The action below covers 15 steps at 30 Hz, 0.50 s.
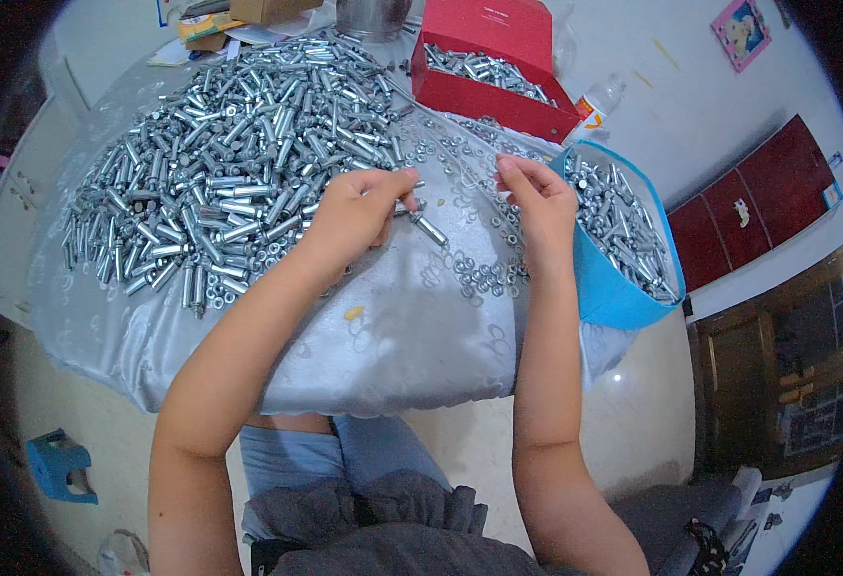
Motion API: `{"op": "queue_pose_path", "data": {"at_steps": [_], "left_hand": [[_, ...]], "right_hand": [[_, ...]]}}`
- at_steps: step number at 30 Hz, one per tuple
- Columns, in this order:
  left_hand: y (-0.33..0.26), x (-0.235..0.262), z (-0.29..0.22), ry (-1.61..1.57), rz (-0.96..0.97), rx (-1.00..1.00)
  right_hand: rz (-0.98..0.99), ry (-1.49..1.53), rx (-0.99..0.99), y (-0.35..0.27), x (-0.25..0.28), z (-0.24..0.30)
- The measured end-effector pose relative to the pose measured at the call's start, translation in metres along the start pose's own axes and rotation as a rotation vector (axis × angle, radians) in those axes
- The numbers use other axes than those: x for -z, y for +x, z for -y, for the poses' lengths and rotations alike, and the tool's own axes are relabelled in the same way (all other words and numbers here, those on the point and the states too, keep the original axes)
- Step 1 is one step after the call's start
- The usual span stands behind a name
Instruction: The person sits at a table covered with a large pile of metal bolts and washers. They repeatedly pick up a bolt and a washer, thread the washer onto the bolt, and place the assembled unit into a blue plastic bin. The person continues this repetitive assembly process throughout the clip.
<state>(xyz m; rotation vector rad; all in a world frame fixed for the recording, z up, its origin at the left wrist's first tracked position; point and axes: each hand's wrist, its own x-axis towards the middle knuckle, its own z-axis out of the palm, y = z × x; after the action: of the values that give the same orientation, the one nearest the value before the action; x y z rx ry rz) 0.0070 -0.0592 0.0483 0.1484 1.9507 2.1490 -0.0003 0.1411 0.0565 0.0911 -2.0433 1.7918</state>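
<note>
My left hand (356, 216) is closed at the right edge of a big heap of silver sleeve anchor bolts (239, 144). A single anchor bolt (429, 228) juts from under its fingers, slanting down to the right. My right hand (542, 204) is raised over scattered small nuts (486, 276), just left of the blue bin. Its thumb and forefinger are pinched together; whatever lies between them is too small to make out. The blue fabric bin (623, 305) is filled with more anchor bolts (618, 221).
A red box (498, 101) with its lid raised holds more bolts behind the nuts. A clear plastic bottle (599, 101) stands beside it. At the back are a metal bucket (371, 17) and a cardboard box (273, 8). A shiny grey cloth (392, 360) covers the table.
</note>
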Motion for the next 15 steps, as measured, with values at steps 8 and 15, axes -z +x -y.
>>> {"op": "queue_pose_path", "data": {"at_steps": [8,15], "left_hand": [[0.001,-0.001,-0.001,-0.05,0.01,-0.01],[0.001,0.003,0.0,-0.067,0.002,-0.021]], "right_hand": [[-0.142,-0.165,0.098,0.013,0.008,-0.026],[-0.26,-0.176,0.226,0.014,0.003,-0.025]]}}
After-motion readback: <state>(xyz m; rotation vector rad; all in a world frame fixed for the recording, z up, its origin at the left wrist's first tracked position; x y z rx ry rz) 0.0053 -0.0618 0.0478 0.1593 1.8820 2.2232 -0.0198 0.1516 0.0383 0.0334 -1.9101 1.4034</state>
